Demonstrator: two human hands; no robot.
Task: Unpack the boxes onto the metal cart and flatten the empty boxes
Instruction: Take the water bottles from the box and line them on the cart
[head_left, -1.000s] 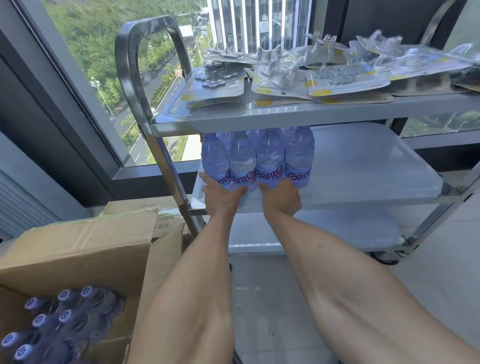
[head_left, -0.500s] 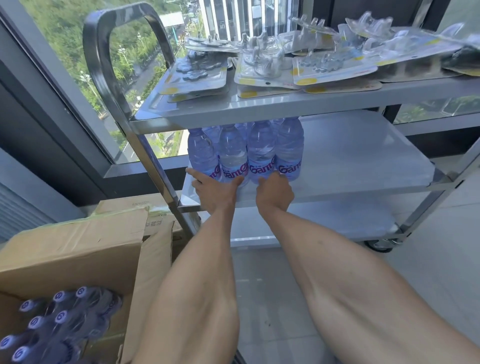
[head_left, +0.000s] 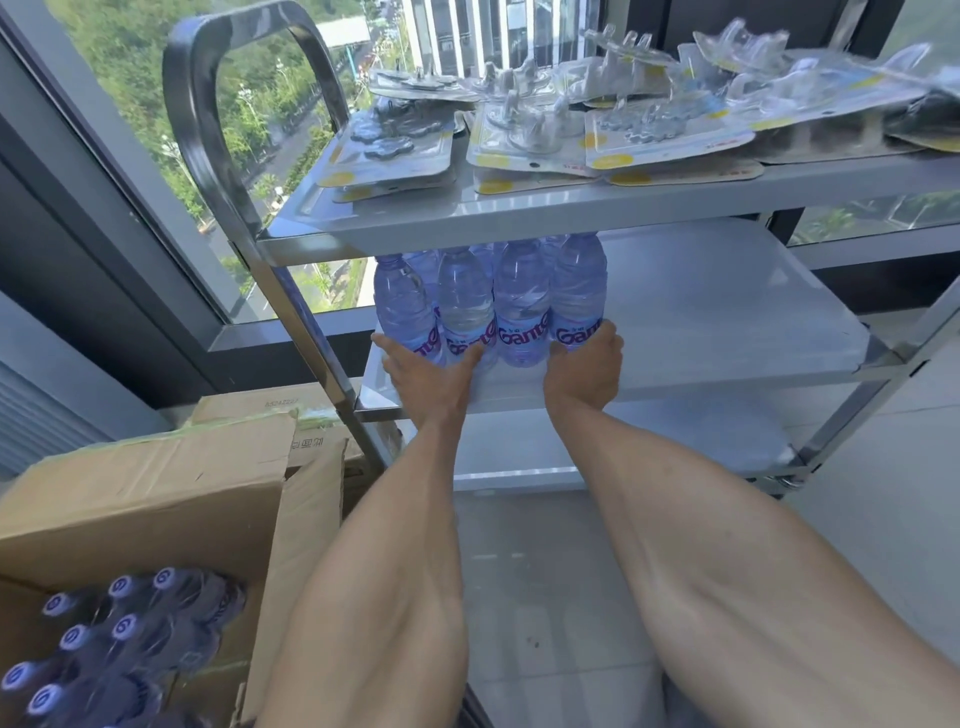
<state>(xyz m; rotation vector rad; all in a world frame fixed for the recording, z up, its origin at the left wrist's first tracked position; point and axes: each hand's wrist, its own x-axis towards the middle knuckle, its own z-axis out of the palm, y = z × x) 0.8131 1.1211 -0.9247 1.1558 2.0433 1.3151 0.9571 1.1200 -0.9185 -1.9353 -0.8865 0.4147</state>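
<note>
A shrink-wrapped pack of purple-tinted water bottles (head_left: 493, 301) stands at the left end of the metal cart's middle shelf (head_left: 727, 322). My left hand (head_left: 431, 374) presses its spread fingers against the pack's lower left front. My right hand (head_left: 584, 369) curls round the base of the rightmost bottle at the pack's front right corner. At bottom left an open cardboard box (head_left: 156, 493) holds another pack of bottles (head_left: 119, 639), caps up.
Blister-packed items (head_left: 571, 130) cover the cart's top shelf. The cart's handle (head_left: 218, 130) rises at the left, near a large window. A second cardboard box (head_left: 270, 410) lies behind the open one. Tiled floor (head_left: 545, 597) runs in front of the cart.
My right hand has slid from the middle of the pack's front to its right corner. The pack sits slightly deeper on the shelf.
</note>
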